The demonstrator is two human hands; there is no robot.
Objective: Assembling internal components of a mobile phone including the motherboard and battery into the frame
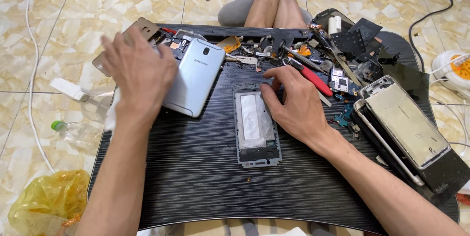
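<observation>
Disassembly well advanced: left hand (139, 72) grips the removed blue back cover (196, 77). Right hand (291, 101), open, steadies the stripped phone frame (255, 129); reassembly appears outstanding.

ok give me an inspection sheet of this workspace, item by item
surface: black ribbed table, near half bare
job's things: phone frame lying flat mid-table; blue phone back shell tilted at left
clutter: red-handled tool, small circuit board, stacked phone screens at right, loose parts along far edge
hands: left hand over the blue shell's left edge; right hand resting on the frame's upper right edge
cables: white cable on floor left; black cable right
surroundings: tiled floor, yellow plastic bag, power strip
</observation>
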